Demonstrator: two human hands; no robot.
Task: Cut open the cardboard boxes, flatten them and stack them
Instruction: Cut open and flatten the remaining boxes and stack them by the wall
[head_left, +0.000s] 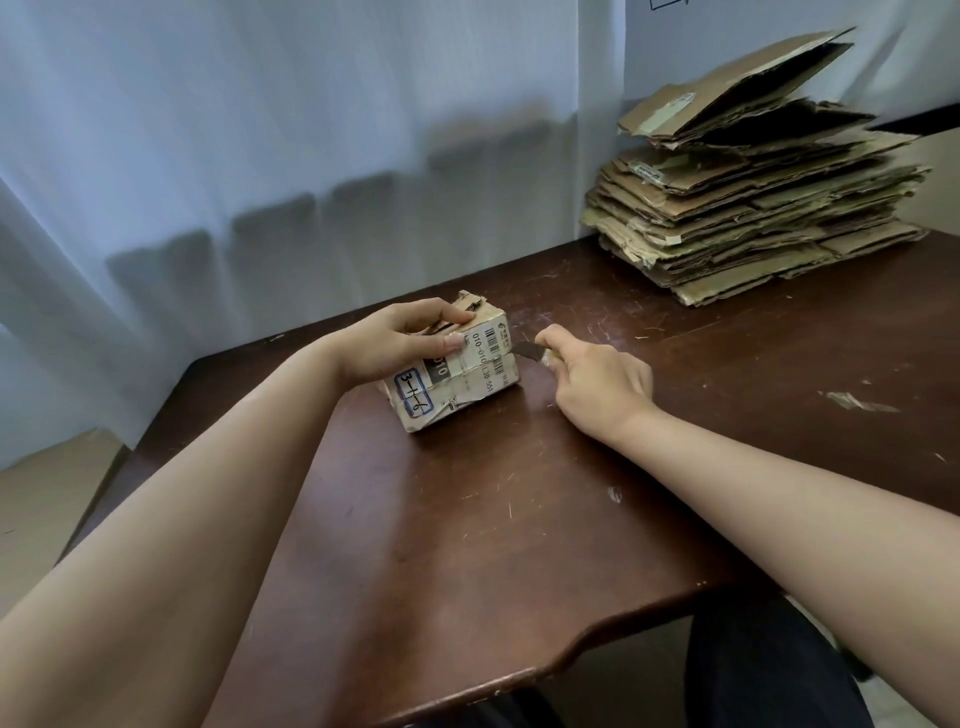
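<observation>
One small cardboard box (453, 364) left standing on the dark table (467, 519), and a tall stack of flattened cardboard (753, 208) already piled at the far right corner; judging by that heap, most of the job looks done, with this box not yet opened out, flattened or added to the pile; the top sheets of the stack gape open rather than lying flat. The box sits toward the back of the table, well apart from the stack, its labelled side with a barcode facing up. The left hand (400, 340) clamps over the box's left end, fingers curled across the torn top edge, thumb pressed on the label, steadying it; the left forearm runs in low across the table. The right hand (597, 379) reaches in from the right, fingers wrapped round a knife (532, 351); its dark blade pokes out leftward with the tip at the box's right edge, right by the seam.
</observation>
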